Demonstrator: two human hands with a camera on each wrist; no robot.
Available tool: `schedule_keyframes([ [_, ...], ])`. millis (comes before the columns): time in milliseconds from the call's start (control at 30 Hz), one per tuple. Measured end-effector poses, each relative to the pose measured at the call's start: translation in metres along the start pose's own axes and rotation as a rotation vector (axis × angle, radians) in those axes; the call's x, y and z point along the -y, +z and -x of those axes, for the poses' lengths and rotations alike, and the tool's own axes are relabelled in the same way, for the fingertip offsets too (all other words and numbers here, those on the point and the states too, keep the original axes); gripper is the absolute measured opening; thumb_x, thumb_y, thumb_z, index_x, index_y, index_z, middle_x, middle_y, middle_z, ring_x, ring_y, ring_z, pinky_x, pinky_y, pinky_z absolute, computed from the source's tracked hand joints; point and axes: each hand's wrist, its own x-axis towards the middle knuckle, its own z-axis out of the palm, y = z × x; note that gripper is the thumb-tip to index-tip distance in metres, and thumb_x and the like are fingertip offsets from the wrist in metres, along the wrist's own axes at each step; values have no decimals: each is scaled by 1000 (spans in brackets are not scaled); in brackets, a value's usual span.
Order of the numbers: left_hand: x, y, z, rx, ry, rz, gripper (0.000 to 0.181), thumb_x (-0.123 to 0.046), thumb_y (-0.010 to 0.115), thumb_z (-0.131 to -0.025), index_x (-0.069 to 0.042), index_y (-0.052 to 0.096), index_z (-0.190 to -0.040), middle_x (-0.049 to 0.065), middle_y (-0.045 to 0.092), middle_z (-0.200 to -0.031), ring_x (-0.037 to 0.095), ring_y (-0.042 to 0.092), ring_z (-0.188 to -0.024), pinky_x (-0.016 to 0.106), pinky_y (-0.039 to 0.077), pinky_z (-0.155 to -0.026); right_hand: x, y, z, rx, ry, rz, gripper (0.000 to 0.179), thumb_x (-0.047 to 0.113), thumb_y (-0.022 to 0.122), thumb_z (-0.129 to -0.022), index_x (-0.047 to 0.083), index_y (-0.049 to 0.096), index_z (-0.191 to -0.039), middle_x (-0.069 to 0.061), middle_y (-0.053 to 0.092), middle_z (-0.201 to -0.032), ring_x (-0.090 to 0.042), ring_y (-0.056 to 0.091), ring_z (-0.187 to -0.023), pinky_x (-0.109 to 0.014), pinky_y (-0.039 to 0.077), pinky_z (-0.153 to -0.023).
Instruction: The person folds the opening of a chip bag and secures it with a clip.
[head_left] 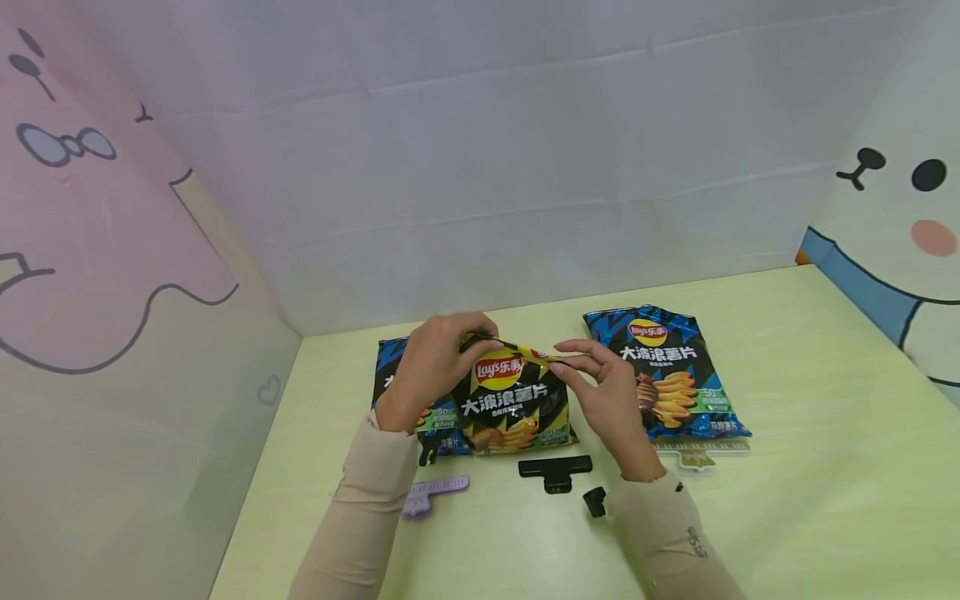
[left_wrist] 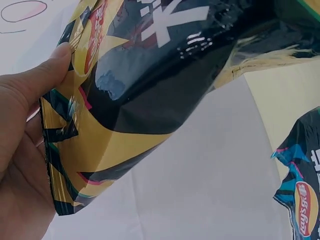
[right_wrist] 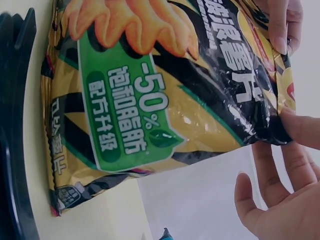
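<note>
Upright on the table stands a black-and-yellow potato chip bag (head_left: pixel 504 408), its top edge folded over in a narrow strip. My left hand (head_left: pixel 438 362) pinches the top left of the bag, thumb on the front and fingers behind. At the top right corner my right hand (head_left: pixel 611 396) holds the fold between thumb and fingers, its other fingers spread. The right wrist view shows the front of the bag (right_wrist: pixel 185 115) with a green label. In front of the bag lies a black bag clip (head_left: pixel 555 469).
A blue chip bag (head_left: pixel 446 421) lies behind the left hand, partly hidden. Another blue chip bag (head_left: pixel 663 379) lies at right, with a clear clip (head_left: pixel 697 455) at its lower edge. A purple clip (head_left: pixel 429 497) and a partly hidden black clip (head_left: pixel 595 502) lie near the forearms.
</note>
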Motion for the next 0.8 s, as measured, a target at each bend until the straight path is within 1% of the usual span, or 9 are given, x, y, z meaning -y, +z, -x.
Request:
schedule_keyframes([
  [100, 0, 3, 0, 10, -14, 10, 11, -28, 69, -96, -20, 73, -101, -2, 77, -100, 6, 59, -67, 27, 46, -62, 0, -1, 0, 11, 12, 4, 26, 10, 71, -94, 3, 68, -119, -22, 77, -102, -21, 54, -131, -47, 45, -108],
  [167, 0, 4, 0, 11, -22, 11, 11, -29, 68, -96, -20, 73, -102, -2, 77, -101, 9, 61, -70, 29, 48, -64, 0, -1, 0, 13, 6, 3, 27, 10, 71, -94, 4, 68, -120, -22, 76, -106, -21, 55, -130, -49, 44, -110],
  [300, -1, 6, 0, 11, -44, 9, 12, -30, 67, -97, -20, 72, -103, -2, 77, -103, 11, 64, -74, 34, 52, -70, 2, -2, 0, -22, -72, 55, 31, 9, 75, -90, 6, 67, -120, -17, 73, -117, -25, 61, -121, -50, 45, -109],
  [367, -1, 6, 0, 11, -54, 4, 13, -31, 67, -97, -21, 72, -103, -2, 77, -103, 12, 65, -75, 38, 55, -78, 4, -2, 2, -65, -121, 88, 36, 10, 80, -86, 4, 65, -118, -15, 70, -120, -25, 63, -114, -42, 47, -106],
  [467, 0, 7, 0, 10, -59, -2, 13, -31, 67, -97, -21, 72, -103, -2, 77, -103, 11, 63, -71, 37, 54, -74, 11, -4, 5, -125, -196, 150, 39, 9, 85, -79, 2, 63, -111, -12, 66, -109, -18, 60, -101, -26, 47, -95],
  [567, 1, 7, -2, 7, -54, -3, 14, -31, 67, -97, -20, 73, -103, -2, 77, -103, 10, 61, -68, 32, 50, -65, 17, -9, 8, -130, -279, 214, 38, 7, 90, -72, 1, 62, -98, -8, 63, -93, -15, 58, -88, -16, 45, -83],
  [600, 2, 7, -2, 6, -51, -3, 14, -30, 67, -97, -20, 72, -104, -1, 77, -103, 10, 60, -67, 30, 47, -61, 18, -11, 8, -124, -308, 237, 38, 7, 91, -71, 2, 62, -95, -7, 62, -89, -15, 57, -85, -16, 45, -81],
  [733, 3, 7, -5, 4, -46, -10, 14, -31, 66, -98, -20, 72, -104, -2, 76, -101, 9, 55, -63, 27, 43, -58, 18, -17, 9, -70, -402, 351, 39, 11, 94, -65, 6, 62, -86, -3, 61, -81, -14, 54, -75, -18, 43, -72],
  [800, 4, 8, -7, 3, -39, -16, 14, -31, 66, -98, -20, 71, -104, -3, 76, -100, 9, 51, -59, 27, 40, -57, 18, -21, 10, 30, -397, 432, 41, 17, 95, -64, 8, 61, -85, 1, 59, -80, -11, 50, -74, -21, 43, -69],
])
